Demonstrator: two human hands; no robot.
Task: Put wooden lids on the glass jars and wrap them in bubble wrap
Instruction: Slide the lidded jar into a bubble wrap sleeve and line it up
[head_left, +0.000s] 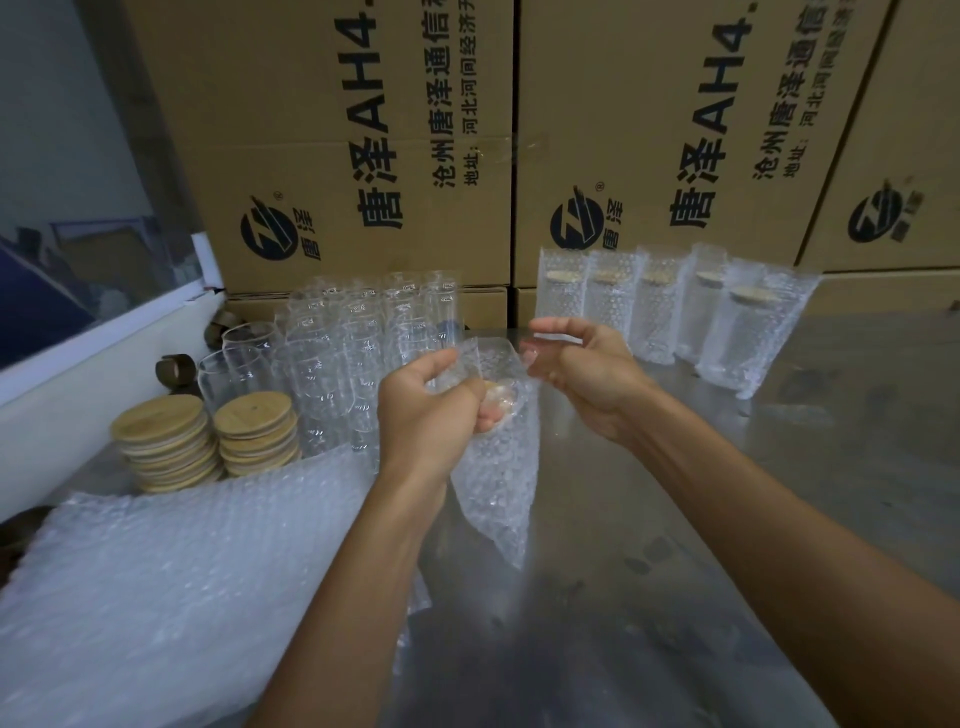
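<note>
The left hand (423, 410) grips the top of a bubble-wrap sleeve (498, 467) holding a lidded jar, above the steel table (779, 467). The right hand (576, 369), fingers curled, pinches the sleeve's open mouth just beside the left hand. Left of the sleeve stand bare glass jars (353, 353) and stacked wooden lids (208, 441); behind it, wrapped jars (665, 312).

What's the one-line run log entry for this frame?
stage: bagging lidded jar | left hand: grips bubble wrap bag with jar inside | right hand: pinches bag mouth | wrapped jars: standing at right | lid stacks: left
</note>
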